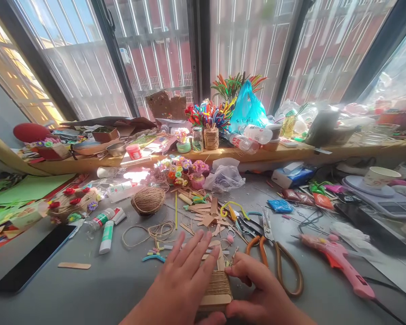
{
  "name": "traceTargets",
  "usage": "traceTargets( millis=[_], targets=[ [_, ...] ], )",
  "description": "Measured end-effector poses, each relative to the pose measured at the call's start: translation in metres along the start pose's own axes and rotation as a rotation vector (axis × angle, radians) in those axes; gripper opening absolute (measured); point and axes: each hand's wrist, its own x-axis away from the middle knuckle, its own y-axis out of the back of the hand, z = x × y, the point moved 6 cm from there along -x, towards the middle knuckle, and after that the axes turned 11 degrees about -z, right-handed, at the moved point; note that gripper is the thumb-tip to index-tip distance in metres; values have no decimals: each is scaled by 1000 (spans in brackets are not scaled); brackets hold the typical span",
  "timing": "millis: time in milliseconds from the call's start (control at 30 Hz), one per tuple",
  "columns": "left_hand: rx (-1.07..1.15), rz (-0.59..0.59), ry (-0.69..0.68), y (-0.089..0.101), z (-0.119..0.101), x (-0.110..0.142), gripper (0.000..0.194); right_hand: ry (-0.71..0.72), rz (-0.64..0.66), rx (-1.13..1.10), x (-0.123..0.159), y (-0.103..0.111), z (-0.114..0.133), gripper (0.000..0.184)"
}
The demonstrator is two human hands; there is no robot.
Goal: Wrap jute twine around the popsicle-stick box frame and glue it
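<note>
A small craft-stick piece wrapped in brown twine [219,283] lies on the grey table close to me, with bare wood showing at its near edge. My left hand [186,275] rests over its left side, fingers stretched out and slightly apart. Curled at the right edge of the piece is my right hand [257,289], with the index finger by the wrapped twine and the thumb near the lower corner. A short strand end shows above that index finger; whether the fingers also pinch it is hidden. Loose twine [160,231] trails from a twine ball [148,201] beyond my left hand.
Scissors [268,225] and orange-handled pliers [253,241] lie right of centre. Farther right is a pink hot glue gun [341,259] with its cord. Wood scraps [208,214] are scattered ahead. A phone [35,257], glue stick [106,237] and loose craft stick [74,266] lie left.
</note>
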Motion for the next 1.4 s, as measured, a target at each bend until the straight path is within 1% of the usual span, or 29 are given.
traceTargets(
  millis=[100, 133, 200, 267, 367, 433, 500, 533, 600, 700, 733, 833, 867, 933, 967, 1067, 1100, 1200, 1267, 1333, 1400],
  targets=[
    [55, 215, 67, -27, 1, -9, 129, 12, 1, 2, 0, 0, -1, 58],
    [74, 264, 110, -34, 3, -10, 134, 12, 1, 8, 0, 0, -2, 58],
    [105, 308, 194, -42, 7, -10, 133, 11, 3, 10, -1, 1, -2, 56],
    [133, 259, 215, -41, 10, -8, 124, 16, 16, -8, -1, 3, -1, 55],
    [161, 90, 177, -31, 15, 0, 114, 2, 20, -19, -4, 8, 1, 51],
    [186, -25, 185, -24, 18, 10, 115, -21, 0, 0, -6, 14, 1, 47],
    [231, -96, 245, -22, 20, 24, 125, -26, -32, 12, -7, 21, 0, 47],
    [264, -106, 289, -23, 20, 32, 129, -22, -46, 11, -7, 25, 1, 48],
    [354, -80, 377, -28, 19, 47, 133, -15, -64, 16, -6, 29, 0, 53],
    [471, -41, 445, -33, 13, 63, 136, -65, -48, 38, -2, 29, -4, 61],
    [484, -39, 457, -33, 12, 67, 137, -101, -37, 36, 0, 27, -6, 58],
    [495, -24, 484, -34, 12, 75, 134, -201, -4, 11, 5, 20, -11, 31],
    [506, -24, 484, -34, 13, 76, 130, -218, 7, 7, 6, 18, -12, 27],
    [533, -46, 462, -33, 12, 76, 123, -220, 27, -13, 7, 15, -11, 26],
    [537, -66, 446, -33, 12, 74, 120, -214, 36, -37, 7, 13, -11, 30],
    [518, -124, 417, -34, 13, 72, 116, -193, 43, -90, 8, 12, -10, 60],
    [513, -137, 414, -36, 14, 72, 116, -189, 39, -85, 9, 13, -11, 64],
    [517, -197, 373, -38, 17, 74, 107, -188, 20, -35, 12, 15, -14, 61],
    [475, -215, 345, -34, 18, 75, 100, -200, 23, -20, 14, 15, -17, 60],
    [387, -175, 341, -28, 18, 71, 98, -215, 34, -27, 16, 13, -19, 63],
    [292, -121, 319, -19, 14, 58, 94, -213, 34, -33, 17, 12, -20, 64]
  ],
)
